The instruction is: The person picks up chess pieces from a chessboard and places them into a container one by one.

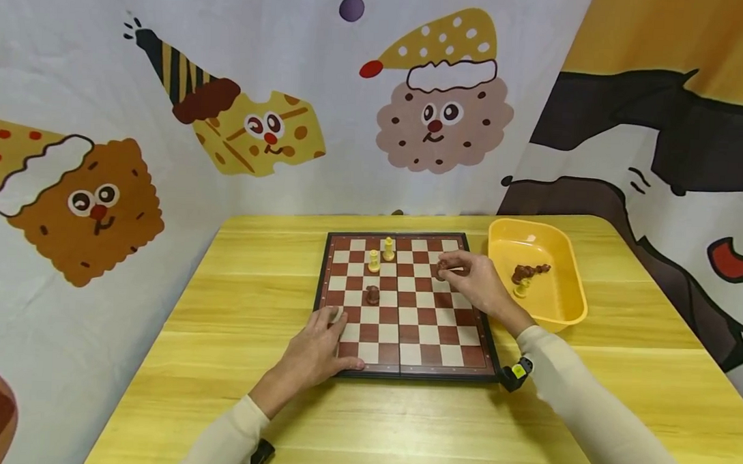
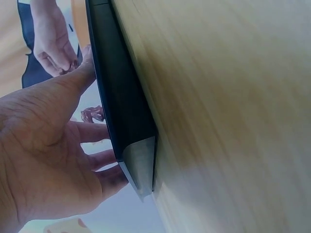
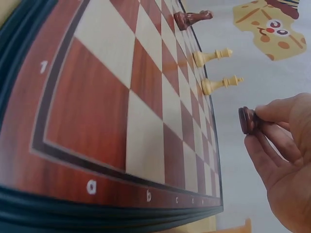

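Observation:
My right hand [image 1: 477, 280] pinches a dark brown chess piece [image 3: 248, 120] between thumb and fingertips, its round base showing and its top hidden by the fingers. In the head view it is over the right side of the chessboard [image 1: 418, 329]. My left hand [image 1: 315, 346] rests at the board's front left corner, thumb on the front edge and fingers spread along the left side. A dark brown knight [image 1: 372, 295] stands left of the fold line. Farther back stand two cream pieces, one nearer [image 1: 373, 261] and one behind [image 1: 388, 249].
A yellow plastic tray [image 1: 567, 293] is just right of the board on the wooden table [image 1: 222, 281]. Inside it lie dark brown pieces [image 1: 524, 273] and a cream piece [image 1: 521, 288]. A printed curtain [image 1: 344, 122] hangs behind the table.

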{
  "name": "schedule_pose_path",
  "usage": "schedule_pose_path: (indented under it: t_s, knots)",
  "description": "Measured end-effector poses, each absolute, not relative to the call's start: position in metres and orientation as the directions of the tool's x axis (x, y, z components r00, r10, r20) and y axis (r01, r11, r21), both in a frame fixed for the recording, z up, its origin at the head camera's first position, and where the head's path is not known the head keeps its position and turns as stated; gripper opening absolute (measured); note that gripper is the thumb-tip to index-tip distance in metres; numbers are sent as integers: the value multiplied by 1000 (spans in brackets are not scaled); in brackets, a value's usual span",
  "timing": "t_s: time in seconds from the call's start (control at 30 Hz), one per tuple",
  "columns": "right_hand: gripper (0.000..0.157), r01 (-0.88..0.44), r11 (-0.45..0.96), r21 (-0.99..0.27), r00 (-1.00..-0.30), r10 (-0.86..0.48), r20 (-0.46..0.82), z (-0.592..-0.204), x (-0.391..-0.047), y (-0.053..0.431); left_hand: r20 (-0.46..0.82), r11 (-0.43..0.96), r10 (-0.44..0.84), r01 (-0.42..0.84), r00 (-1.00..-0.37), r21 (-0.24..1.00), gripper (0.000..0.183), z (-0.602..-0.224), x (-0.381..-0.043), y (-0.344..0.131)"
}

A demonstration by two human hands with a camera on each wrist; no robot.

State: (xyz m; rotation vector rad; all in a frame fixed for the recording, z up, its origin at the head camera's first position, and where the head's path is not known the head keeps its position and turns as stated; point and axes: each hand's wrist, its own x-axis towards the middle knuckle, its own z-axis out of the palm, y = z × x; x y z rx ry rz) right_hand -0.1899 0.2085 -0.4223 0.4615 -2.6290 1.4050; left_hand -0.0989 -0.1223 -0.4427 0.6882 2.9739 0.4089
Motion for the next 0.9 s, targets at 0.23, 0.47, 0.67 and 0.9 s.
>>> schedule_pose_path:
  t_s: [0.23, 0.47, 0.67, 0.9]
  knots:
    - [28, -307, 547, -778, -951, -196, 238, -422, -189, 211, -9, 866, 435, 416, -900, 277, 100, -442, -99, -122]
    - [28, -326, 564, -759, -945, -181, 271, -419, -186, 215, 1, 860, 441, 423, -898, 286, 100, -443, -99, -121]
    - [27, -328, 554, -765, -941, -118, 318, -405, -184, 229, 5, 861, 438, 421, -899, 285, 99, -443, -100, -122]
    - [26, -348, 522, -779, -923, -46, 381, -398, -183, 257, 9, 859, 441, 425, -897, 286, 100, -445, -100, -122]
